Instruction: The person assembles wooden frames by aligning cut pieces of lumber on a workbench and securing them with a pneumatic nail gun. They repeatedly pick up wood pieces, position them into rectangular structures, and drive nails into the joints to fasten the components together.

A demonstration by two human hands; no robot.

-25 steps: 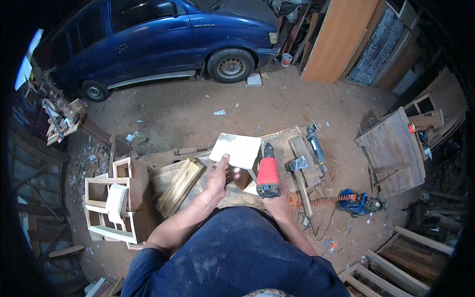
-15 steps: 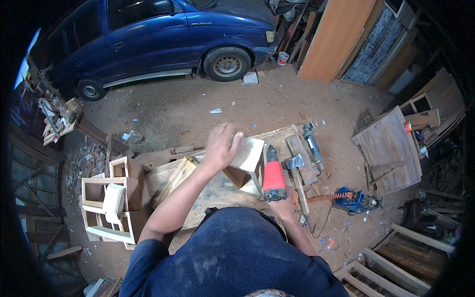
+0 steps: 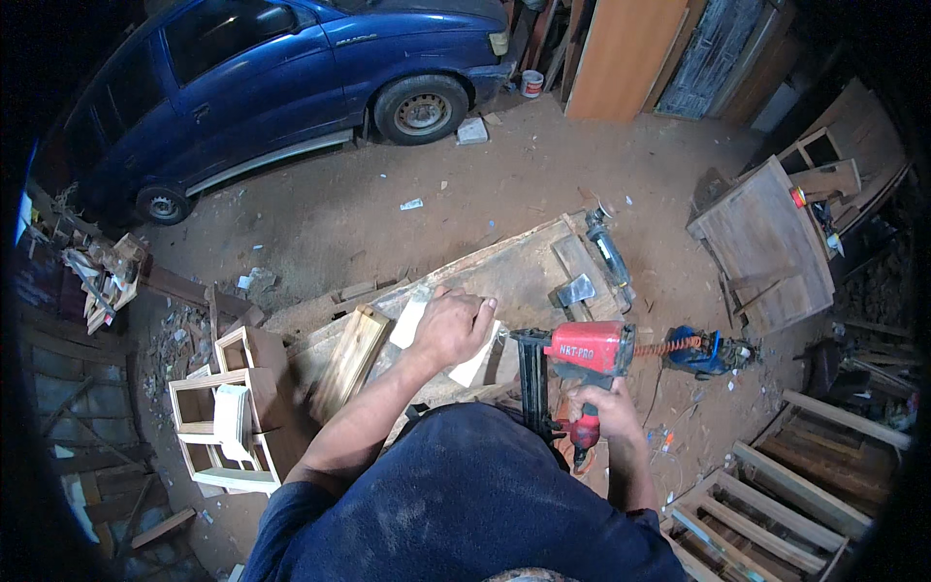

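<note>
My right hand (image 3: 603,405) is wrapped round the handle of a red and black nail gun (image 3: 589,346). The gun lies sideways, its black nose pointing left, close against the right edge of a small pale wooden box (image 3: 482,367). Whether the nose touches the wood, I cannot tell. My left hand (image 3: 454,328) grips the box from above with curled fingers and covers much of it. Under the box is a low plank bench (image 3: 514,267). Left of my left hand, a pale wooden piece with a darker edge (image 3: 351,354) leans on the bench.
An angle grinder (image 3: 608,254) and a shiny metal plate (image 3: 575,290) lie at the bench's right end. An orange coiled hose (image 3: 667,346) runs toward a blue tool (image 3: 700,351) on the floor. Wooden frames (image 3: 228,422) stand left; a cabinet (image 3: 766,252) stands right. A blue car (image 3: 291,97) is beyond.
The nail gun has swung from pointing away to pointing left, beside the box. My left hand has come down onto the box, which is turned and tilted. The view has shifted a little.
</note>
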